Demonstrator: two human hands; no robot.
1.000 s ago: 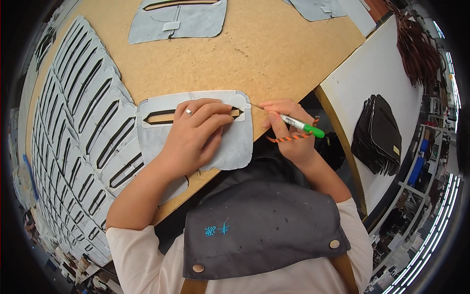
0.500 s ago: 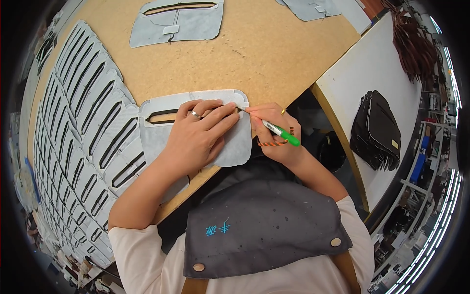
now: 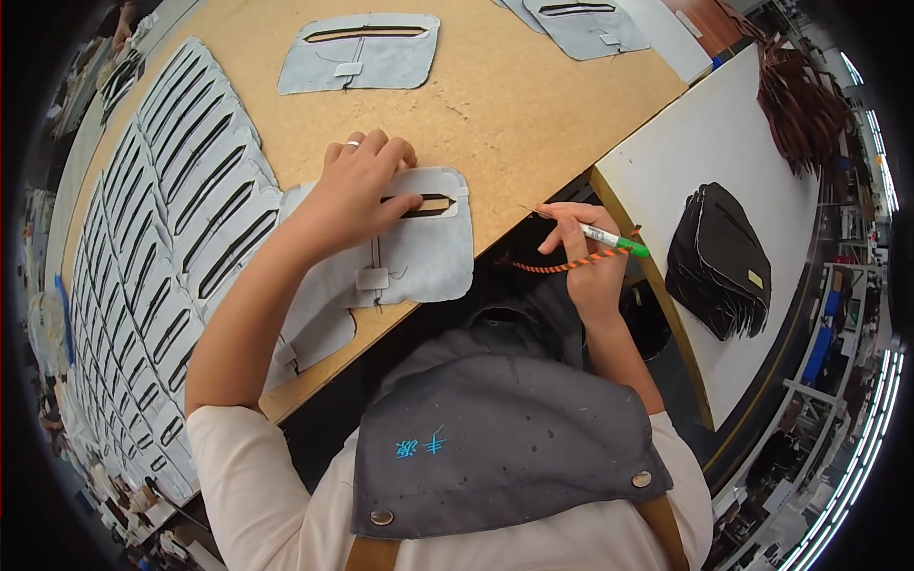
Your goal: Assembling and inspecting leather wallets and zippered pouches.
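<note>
A grey panel [image 3: 428,249] with a dark-edged slot and a small pale tab lies flat near the table's front edge. My left hand [image 3: 357,186] is over its far side, thumb at the slot and fingers curled at the far edge, apparently gripping the strip between. Part of the panel is hidden under my left forearm. Off the table's edge, right of the panel, my right hand [image 3: 592,252] is closed around a slim white pen [image 3: 598,235] with a green end. Its thin tip points left, clear of the panel. An orange-and-black cord [image 3: 562,267] hangs at this hand.
Overlapping rows of slotted grey panels [image 3: 181,181] cover the table's left. Another slotted panel [image 3: 390,68] lies at the back, more at back right. Beyond the wooden table [image 3: 514,124], a white side table [image 3: 657,190] bears a dark stack [image 3: 719,257] and brown strips [image 3: 800,114].
My right hand has drawn back right from the panel's corner with the pen. My left hand has moved to the panel's far edge, and the panel has shifted left, showing its tab.
</note>
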